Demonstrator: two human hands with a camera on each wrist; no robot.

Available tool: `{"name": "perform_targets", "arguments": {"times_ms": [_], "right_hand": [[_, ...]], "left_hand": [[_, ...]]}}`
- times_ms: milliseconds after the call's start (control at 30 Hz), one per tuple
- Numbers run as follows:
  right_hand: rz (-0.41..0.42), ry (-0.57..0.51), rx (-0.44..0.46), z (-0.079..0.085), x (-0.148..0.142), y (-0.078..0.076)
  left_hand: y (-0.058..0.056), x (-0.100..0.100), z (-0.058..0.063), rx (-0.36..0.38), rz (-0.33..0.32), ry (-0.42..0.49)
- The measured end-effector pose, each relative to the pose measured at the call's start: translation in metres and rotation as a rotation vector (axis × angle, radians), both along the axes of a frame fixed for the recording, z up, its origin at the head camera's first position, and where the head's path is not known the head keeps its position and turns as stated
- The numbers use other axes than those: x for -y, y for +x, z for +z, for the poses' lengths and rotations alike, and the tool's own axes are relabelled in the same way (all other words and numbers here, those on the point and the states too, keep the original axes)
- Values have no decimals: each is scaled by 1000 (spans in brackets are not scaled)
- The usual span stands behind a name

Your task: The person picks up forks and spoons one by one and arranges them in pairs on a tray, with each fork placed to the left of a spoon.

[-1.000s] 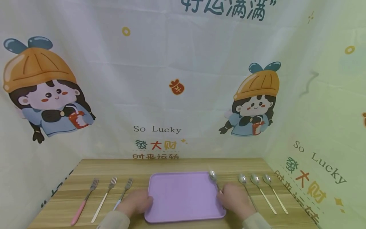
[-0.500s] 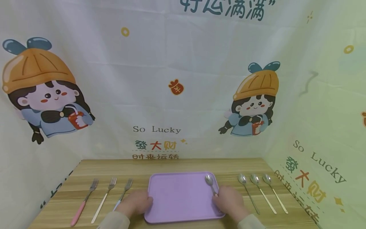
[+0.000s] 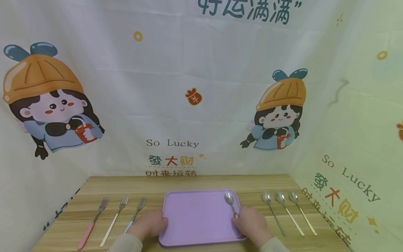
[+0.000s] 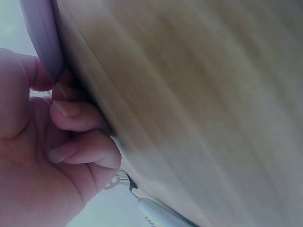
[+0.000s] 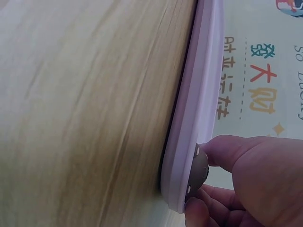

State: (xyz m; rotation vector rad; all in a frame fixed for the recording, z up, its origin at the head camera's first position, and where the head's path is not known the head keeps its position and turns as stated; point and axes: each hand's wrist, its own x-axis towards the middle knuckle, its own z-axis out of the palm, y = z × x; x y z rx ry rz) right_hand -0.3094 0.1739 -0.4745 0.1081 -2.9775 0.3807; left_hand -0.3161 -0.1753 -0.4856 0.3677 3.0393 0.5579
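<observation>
A purple tray point(image 3: 195, 218) lies on the wooden table. My left hand point(image 3: 148, 223) grips its left edge, thumb at the rim and fingers curled beneath; the left wrist view shows these fingers point(image 4: 78, 116) close up. In my right hand point(image 3: 252, 223) is a metal spoon point(image 3: 230, 199), pinched by its handle. The spoon's bowl points away from me over the tray's right side. In the right wrist view, its grey-brown handle end point(image 5: 199, 172) overlaps the tray's corner, between thumb and fingers.
Left of the tray lie a pink-handled fork point(image 3: 86, 236), a white-handled fork point(image 3: 110, 227) and a blue-handled fork point(image 3: 139, 208) partly behind my left hand. To the right are three spoons side by side, the middle spoon point(image 3: 289, 211) among them. A printed curtain point(image 3: 173, 105) hangs behind the table.
My right hand has moved left with the spoon, carrying its bowl from the tray's right rim to inside it. The left hand has stayed at the tray's left edge.
</observation>
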Motion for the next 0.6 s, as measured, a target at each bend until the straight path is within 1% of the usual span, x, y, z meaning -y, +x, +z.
{"name": "perform_targets", "arguments": {"times_ms": [400, 600], "right_hand": [[-8, -4, 6, -2, 0, -1], [-11, -12, 6, -4, 0, -2]], "left_hand": [[-3, 1, -6, -10, -2, 4], [-3, 1, -6, -23, -5, 0]]}}
